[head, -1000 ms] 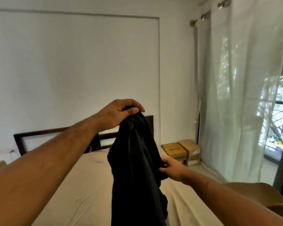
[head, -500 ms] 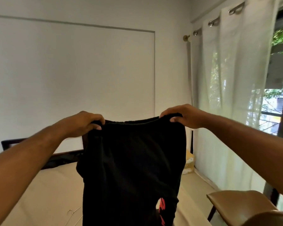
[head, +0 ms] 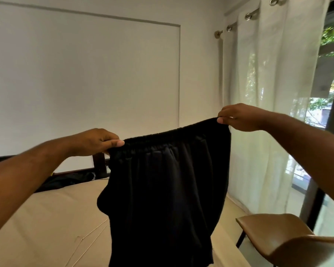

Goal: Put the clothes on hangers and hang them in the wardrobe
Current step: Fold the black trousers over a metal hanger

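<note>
The person holds a black garment (head: pixel 166 189) in the air over the bed (head: pixel 46 218). The left hand (head: pixel 96 142) pinches one end of its elastic waistband (head: pixel 172 134) and the right hand (head: pixel 239 117) pinches the other, the hands wide apart. The waistband runs from left to right, higher at the right hand, and the cloth hangs down. The wardrobe is not in view.

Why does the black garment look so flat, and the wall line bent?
Head view: daylight through the curtain at right backlights the garment, so only folds near its top show. Same view: the wide lens likely bows the wall line and smears the chair at the corner.
</note>
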A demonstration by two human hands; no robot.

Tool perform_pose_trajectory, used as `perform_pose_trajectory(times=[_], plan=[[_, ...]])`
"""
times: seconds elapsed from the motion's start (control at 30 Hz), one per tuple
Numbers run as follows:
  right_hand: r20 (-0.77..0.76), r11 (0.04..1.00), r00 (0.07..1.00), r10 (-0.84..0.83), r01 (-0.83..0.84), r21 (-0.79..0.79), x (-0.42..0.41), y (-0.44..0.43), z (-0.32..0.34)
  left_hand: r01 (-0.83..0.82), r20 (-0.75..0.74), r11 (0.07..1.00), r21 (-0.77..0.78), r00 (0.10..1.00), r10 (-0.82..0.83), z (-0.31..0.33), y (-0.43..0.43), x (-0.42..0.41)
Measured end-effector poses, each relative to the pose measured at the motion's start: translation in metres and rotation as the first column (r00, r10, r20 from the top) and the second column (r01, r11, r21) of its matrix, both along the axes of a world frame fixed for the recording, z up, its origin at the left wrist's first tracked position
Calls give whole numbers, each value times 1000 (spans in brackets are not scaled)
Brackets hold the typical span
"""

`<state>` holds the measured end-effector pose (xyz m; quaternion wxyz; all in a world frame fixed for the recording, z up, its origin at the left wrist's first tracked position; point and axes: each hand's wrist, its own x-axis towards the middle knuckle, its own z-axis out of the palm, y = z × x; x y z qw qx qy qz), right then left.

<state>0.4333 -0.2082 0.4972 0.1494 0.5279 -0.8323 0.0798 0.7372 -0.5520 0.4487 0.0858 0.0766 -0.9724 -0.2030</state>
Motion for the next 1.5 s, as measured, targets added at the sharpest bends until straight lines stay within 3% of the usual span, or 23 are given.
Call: perform_pose_trajectory(times=[0.1, 0.2, 0.33, 0.4, 0.47, 0.5, 0.53, 0.57, 0.6, 0.63, 0.73, 0.83, 0.97, 1.07, 1.13, 1.17, 1.23, 1.27, 1.33, 1.4, 1.43, 1.5], plan=[[52, 999, 998, -32, 32, -10, 0, 7, 2, -10, -25, 998, 64, 1000, 11, 5, 8, 0], [38, 997, 999, 11, -8, -82, 3, 19, 7, -15, -144, 999, 51, 989, 22, 16, 0, 7], [251, 947, 949, 189, -109, -301, 17, 28, 2, 56, -361, 945, 321, 930, 67, 23, -4, 4], [480, 899, 804, 350, -145, -413, 18, 18, -7, 187, -332, 809, 557, 943, 10, 21, 8, -10], [730, 863, 498, 468, -81, -498, 10, 7, -17, 254, -267, 597, 761, 961, -69, 13, 25, -27], [812, 884, 392, 433, -8, -467, 2, 0, -26, 196, -210, 581, 790, 977, -45, 7, 29, -37], [859, 919, 393, 327, 78, -386, -9, -9, -37, 84, -126, 636, 768, 992, 21, 0, 32, -48], [865, 935, 469, 176, 196, -297, -21, -19, -50, -67, -53, 727, 684, 989, 141, -7, 34, -61], [829, 910, 557, 46, 320, -265, -29, -30, -62, -221, -31, 782, 583, 956, 293, -12, 38, -74], [789, 855, 615, -13, 417, -310, -35, -41, -71, -326, -70, 775, 542, 901, 428, -15, 43, -86], [701, 716, 711, 53, 463, -523, -25, -65, -71, -367, -257, 726, 582, 764, 592, -11, 64, -114], [648, 671, 746, 153, 403, -622, -9, -73, -55, -310, -338, 741, 596, 740, 581, 0, 89, -123], [692, 711, 684, 232, 366, -600, 12, -83, -48, -196, -351, 766, 613, 800, 486, 5, 122, -135], [690, 849, 704, 167, 253, -464, 20, -75, -42, -151, -302, 838, 525, 887, 349, 13, 133, -125], [792, 976, 586, 172, 6, -217, 19, -51, -31, 40, -127, 843, 536, 991, 34, 26, 122, -100], [855, 979, 480, 195, -150, -139, 17, -36, -26, 166, -48, 796, 583, 984, -170, 31, 110, -84], [926, 941, 281, 252, -294, -167, 8, -16, -23, 333, -19, 617, 712, 889, -458, 27, 81, -65], [936, 948, 248, 250, -261, -184, 2, -13, -27, 309, -4, 581, 753, 885, -466, 21, 70, -64], [919, 992, 374, 129, -56, -117, -10, -22, -38, 50, 130, 734, 678, 974, -187, 6, 52, -69], [844, 979, 536, -34, 187, -79, -17, -35, -53, -266, 285, 906, 330, 943, 173, -5, 41, -76], [826, 960, 558, -78, 265, -88, -16, -40, -58, -362, 321, 909, 206, 903, 286, -8, 37, -78], [832, 938, 544, -108, 334, -96, -11, -46, -65, -448, 343, 870, 207, 866, 364, -9, 36, -80]])
